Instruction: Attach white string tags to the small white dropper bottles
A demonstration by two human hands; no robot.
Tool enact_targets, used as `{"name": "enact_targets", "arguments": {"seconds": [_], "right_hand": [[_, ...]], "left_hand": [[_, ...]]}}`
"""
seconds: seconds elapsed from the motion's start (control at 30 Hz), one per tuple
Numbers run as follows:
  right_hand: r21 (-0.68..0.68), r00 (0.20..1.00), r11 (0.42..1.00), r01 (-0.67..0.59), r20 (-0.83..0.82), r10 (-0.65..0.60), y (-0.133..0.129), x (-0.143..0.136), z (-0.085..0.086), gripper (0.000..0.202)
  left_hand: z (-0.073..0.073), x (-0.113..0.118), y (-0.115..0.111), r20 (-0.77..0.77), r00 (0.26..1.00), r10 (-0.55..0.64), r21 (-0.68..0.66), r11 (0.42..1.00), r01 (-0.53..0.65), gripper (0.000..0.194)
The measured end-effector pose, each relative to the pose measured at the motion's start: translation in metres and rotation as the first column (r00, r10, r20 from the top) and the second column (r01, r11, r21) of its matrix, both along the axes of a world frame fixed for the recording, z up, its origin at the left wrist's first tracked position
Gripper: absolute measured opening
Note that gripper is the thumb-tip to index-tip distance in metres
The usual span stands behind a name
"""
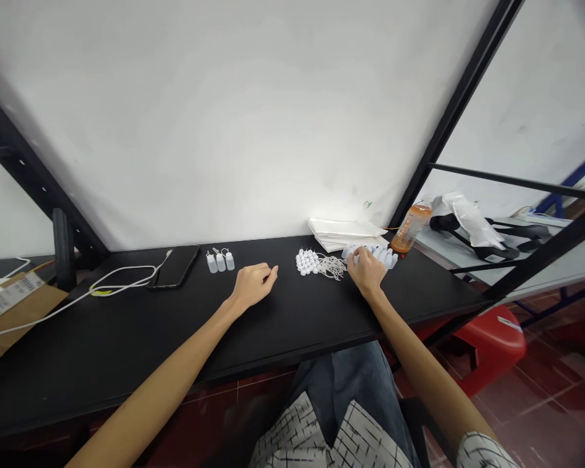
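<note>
My left hand (254, 284) rests on the black table, its fingers curled in a loose fist with nothing showing in it. To its left stand three small translucent squeeze bottles (220, 262) with thin cords at their tops. My right hand (367, 272) is at a cluster of similar small bottles (386, 256), fingers bent down and closed on one at the cluster's left side; the fingertips are partly hidden. Between my hands lie a group of small white caps (306, 261) and a bundle of thin pale cords (332, 267).
Behind the caps lies a stack of white sheets or bags (346, 233). An orange drink bottle (412, 226) leans by the black frame at right. A phone (176, 266) with a white cable (121, 286) and a brown parcel (19, 312) lie at left. A red stool (492, 338) stands below right.
</note>
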State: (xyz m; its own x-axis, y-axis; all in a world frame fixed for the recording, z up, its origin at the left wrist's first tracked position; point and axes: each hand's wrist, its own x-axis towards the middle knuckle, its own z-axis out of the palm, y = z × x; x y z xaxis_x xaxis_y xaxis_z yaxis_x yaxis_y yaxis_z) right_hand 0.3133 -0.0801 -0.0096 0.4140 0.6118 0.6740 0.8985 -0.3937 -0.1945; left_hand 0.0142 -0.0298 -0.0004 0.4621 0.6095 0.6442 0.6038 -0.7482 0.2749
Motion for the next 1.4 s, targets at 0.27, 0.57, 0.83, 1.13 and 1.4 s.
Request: {"name": "enact_targets", "arguments": {"seconds": [0.27,0.57,0.83,1.13,1.4], "right_hand": [[0.291,0.893,0.851,-0.438,0.252,0.373,0.003,-0.046,-0.004,0.021],[-0.006,0.631,0.691,-0.723,0.403,0.663,0.004,-0.105,-0.007,0.025],[-0.068,0.593,0.67,-0.739,0.405,0.696,0.004,-0.105,-0.01,0.029],[0.099,0.835,0.845,-0.526,0.252,0.49,0.011,-0.037,-0.004,0.026],[0.074,0.899,0.896,-0.438,0.023,0.438,0.001,0.017,-0.013,0.023]], "left_hand": [[0.0,0.001,-0.006,-0.124,0.99,-0.065,-0.07,0.996,0.056,0.028],[-0.001,0.007,-0.012,-0.149,0.976,-0.16,-0.238,0.964,0.122,0.04],[-0.004,0.009,-0.01,-0.183,0.962,-0.203,-0.242,0.958,0.156,0.03],[0.007,-0.002,-0.004,-0.206,0.974,-0.095,-0.243,0.969,0.043,0.017],[0.004,-0.002,0.0,-0.227,0.972,-0.064,-0.243,0.97,0.007,0.024]]}}
